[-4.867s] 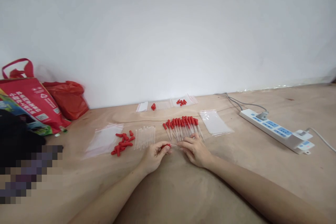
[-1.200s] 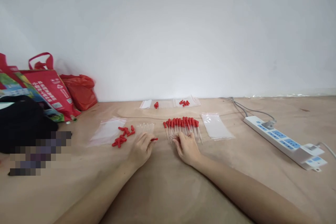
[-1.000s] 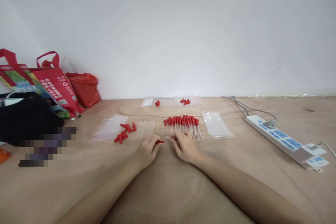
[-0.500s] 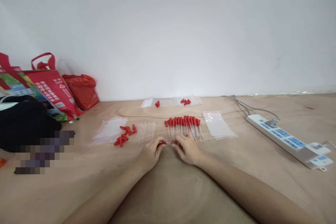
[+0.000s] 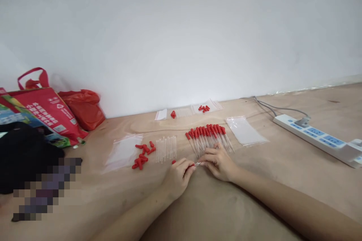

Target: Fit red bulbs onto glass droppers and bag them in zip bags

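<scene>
Between the fingers of my left hand (image 5: 178, 177) is a red rubber bulb (image 5: 173, 162), mostly covered by them. My right hand (image 5: 218, 163) pinches a clear dropper tube (image 5: 198, 163), whose end meets the bulb in the short gap between the hands. How deep the tube sits in the bulb is hidden. Just beyond my right hand lies a row of droppers (image 5: 207, 131) fitted with red bulbs, their tips pointing toward me. Left of them are several bare clear tubes (image 5: 166, 148) side by side, then a scatter of loose red bulbs (image 5: 140, 162).
Clear zip bags lie at left (image 5: 123, 152) and right (image 5: 246, 131). Near the wall are another bag (image 5: 212, 106), more tubes and red bulbs. A white power strip (image 5: 319, 135) with cables is at right. Red bags (image 5: 83, 109) and a black cloth item (image 5: 28, 158) fill the left.
The view has tilted and shifted, so the table items sit differently in the picture. My hands stay together at the bulb and tube, with the left fingers now covering more of the bulb.
</scene>
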Demonstrator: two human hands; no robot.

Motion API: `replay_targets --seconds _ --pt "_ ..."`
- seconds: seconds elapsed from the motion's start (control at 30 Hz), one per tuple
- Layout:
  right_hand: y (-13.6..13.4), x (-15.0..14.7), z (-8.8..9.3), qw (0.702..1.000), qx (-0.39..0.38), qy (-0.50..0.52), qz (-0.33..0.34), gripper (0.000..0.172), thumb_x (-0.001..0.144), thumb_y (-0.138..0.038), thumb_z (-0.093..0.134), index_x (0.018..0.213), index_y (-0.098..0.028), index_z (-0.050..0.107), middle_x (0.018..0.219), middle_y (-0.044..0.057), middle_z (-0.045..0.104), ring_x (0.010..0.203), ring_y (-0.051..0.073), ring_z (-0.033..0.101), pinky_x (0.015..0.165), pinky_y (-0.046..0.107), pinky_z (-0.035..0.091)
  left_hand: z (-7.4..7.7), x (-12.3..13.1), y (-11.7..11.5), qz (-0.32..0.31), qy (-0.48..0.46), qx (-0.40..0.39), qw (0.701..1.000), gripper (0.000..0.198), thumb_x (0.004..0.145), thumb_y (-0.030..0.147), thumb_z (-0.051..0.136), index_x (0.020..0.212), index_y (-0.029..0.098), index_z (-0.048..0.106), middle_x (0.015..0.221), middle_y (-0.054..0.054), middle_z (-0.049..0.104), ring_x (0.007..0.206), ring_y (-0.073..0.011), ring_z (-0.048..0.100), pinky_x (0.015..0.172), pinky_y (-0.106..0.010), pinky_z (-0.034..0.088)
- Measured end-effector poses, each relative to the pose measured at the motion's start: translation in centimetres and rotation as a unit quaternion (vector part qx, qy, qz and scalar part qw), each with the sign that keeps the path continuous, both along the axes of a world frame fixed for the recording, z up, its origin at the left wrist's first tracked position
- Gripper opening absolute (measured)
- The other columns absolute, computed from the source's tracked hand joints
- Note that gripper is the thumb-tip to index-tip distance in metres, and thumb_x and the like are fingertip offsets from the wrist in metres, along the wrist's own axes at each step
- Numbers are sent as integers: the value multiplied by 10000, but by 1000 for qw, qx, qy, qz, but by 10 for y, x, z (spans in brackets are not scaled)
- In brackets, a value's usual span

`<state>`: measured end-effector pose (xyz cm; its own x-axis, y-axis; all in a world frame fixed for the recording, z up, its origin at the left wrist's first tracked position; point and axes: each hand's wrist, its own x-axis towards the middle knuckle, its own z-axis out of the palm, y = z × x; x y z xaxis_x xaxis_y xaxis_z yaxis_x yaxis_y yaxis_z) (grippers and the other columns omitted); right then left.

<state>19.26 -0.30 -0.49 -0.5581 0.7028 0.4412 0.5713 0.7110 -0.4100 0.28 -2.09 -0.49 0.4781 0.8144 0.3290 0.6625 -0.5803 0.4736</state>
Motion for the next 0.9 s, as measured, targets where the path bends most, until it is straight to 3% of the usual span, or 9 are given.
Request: replay_targets --seconds 0.33,0.57,0.8,0.9 --pt "-2 -7 -8 996 71 -52 5 219 831 -209 372 754 -189 577 698 7 597 590 105 450 653 299 196 -1 2 -3 -20 32 64 997 169 845 191 380 727 163 499 725 -34 557 688 -153 525 615 -255 420" --pt "-3 -14 -9 995 60 -74 10 223 841 -197 357 713 -169 539 661 -3 580 564 97 427 656 294 187 1 4 -5 -47 34 109 992 156 846 165 378 743 152 495 721 -39 559 690 -156 509 618 -254 417" --pt "0 -5 15 983 66 -167 44 184 841 -221 389 807 -181 565 784 30 587 699 126 482 648 284 211 1 5 1 -16 49 138 989 178 845 230 407 748 158 538 701 -36 577 688 -169 513 637 -299 418" --pt "6 6 27 978 77 -193 27 116 774 -203 475 776 -183 590 797 48 590 786 166 490 668 291 238 5 0 -1 -15 38 154 987 169 827 275 455 914 163 545 840 -57 598 817 -187 530 737 -327 435"
